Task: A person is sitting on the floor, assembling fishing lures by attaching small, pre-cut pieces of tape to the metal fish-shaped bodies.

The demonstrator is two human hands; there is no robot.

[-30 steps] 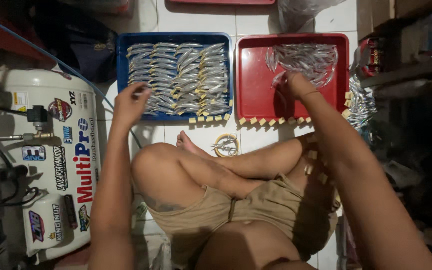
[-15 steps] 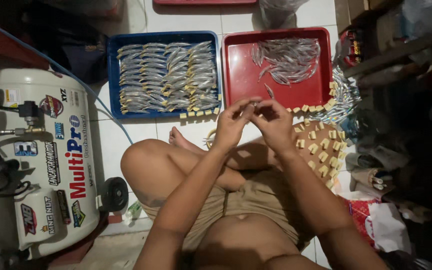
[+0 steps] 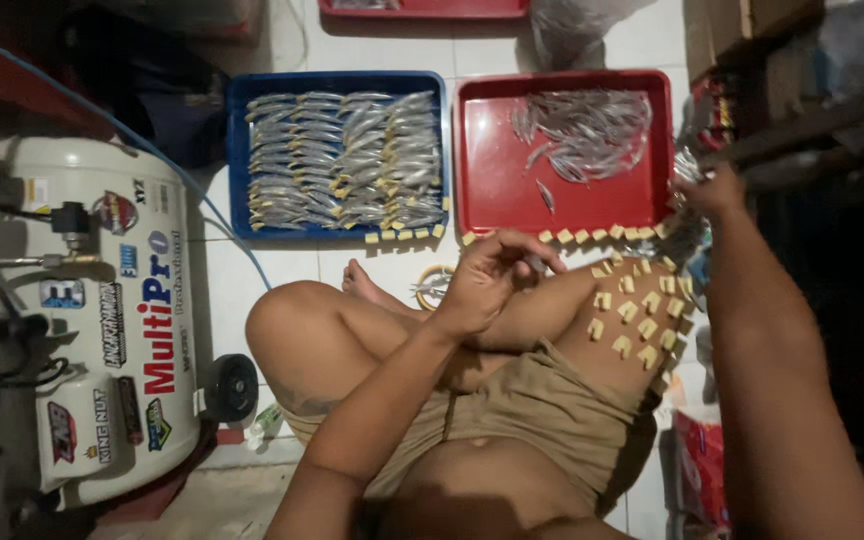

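Beside red tray (image 3: pixel 477 150) | right hand (image 3: pixel 717 190) has swung out to its right corner, grip unclear | left hand (image 3: pixel 492 280) stays below tray, fingers curled around small silver fish (image 3: pixel 535 264)

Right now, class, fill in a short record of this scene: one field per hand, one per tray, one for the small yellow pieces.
left hand: raised over the knee, fingers curled on something small and silvery
right hand: at the red tray's right corner, touching shiny wrapping
blue tray: small silvery fish laid in rows
red tray: loose heap of fish, mostly bare
yellow pieces: stuck on the thigh and lined along the trays' near edges
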